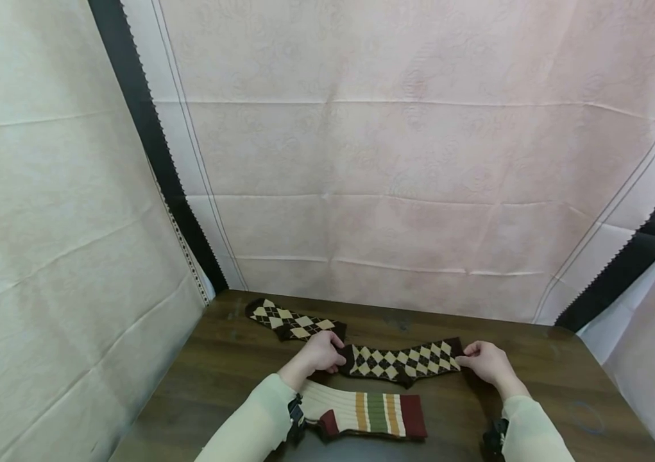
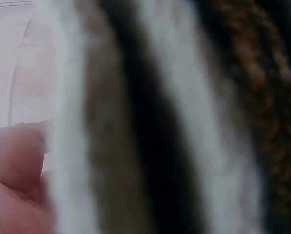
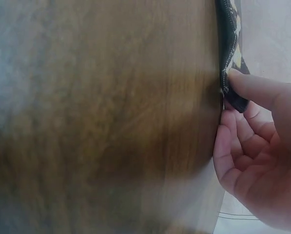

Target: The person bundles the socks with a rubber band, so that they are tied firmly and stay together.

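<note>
A black and cream argyle sock [image 1: 385,364] lies stretched sideways on the wooden table, its heel towards the front. My left hand [image 1: 321,353] pinches the dark toe at its left end. At the other end my right hand [image 1: 487,364] holds the dark cuff between thumb and fingers; in the right wrist view the thumb [image 3: 262,90] presses on the cuff edge [image 3: 237,100]. Behind my left hand lies a second argyle sock [image 1: 295,322]. Blurred striped knit [image 2: 169,122] fills most of the left wrist view, with some fingers [image 2: 16,165] at its left edge.
Cream ribbed socks [image 1: 379,414] with yellow and green stripes and maroon ends lie in front, partly under my left forearm. Pale cloth walls [image 1: 396,244] rise behind and beside the wooden table [image 1: 212,385].
</note>
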A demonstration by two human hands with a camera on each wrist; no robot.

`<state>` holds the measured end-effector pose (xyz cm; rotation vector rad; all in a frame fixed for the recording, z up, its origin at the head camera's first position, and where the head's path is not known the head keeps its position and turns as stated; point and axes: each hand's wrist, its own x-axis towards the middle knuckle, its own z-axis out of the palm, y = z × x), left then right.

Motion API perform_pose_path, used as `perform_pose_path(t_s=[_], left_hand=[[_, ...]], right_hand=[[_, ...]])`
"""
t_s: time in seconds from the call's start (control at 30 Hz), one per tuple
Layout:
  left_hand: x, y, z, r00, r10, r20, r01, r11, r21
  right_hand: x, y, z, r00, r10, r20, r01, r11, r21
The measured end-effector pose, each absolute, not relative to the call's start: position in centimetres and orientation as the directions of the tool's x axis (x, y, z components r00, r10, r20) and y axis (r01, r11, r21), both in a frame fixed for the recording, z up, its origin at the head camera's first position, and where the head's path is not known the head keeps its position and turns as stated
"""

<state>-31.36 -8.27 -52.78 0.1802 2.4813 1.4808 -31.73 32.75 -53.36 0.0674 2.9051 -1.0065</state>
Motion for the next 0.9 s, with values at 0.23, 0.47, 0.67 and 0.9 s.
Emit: perform_pose_path(t_s=[0.23,0.47,0.67,0.9], left_hand=[[-31.6,-8.3,-52.8,-0.963,0.229,-0.139,-0.012,0.481,0.877],[-31.4,-9.4,-52.5,-0.969,0.225,-0.099,0.005,0.423,0.906],[-31.5,-10.1,-52.1,-0.966,0.244,-0.088,-0.009,0.311,0.950],[-31.3,-10.8,-51.8,-0.975,0.216,-0.055,-0.011,0.204,0.979]], right_hand=[[-31.9,33.1,-53.4,-0.995,0.017,-0.094,0.075,0.747,-0.660],[-30.8,33.0,-53.6,-0.995,0.013,-0.097,0.087,0.583,-0.808],[-29.5,32.6,-53.5,-0.991,0.043,-0.130,0.135,0.434,-0.890],[-27.4,31.3,-53.0,-0.986,0.143,-0.083,0.133,0.382,-0.914]])
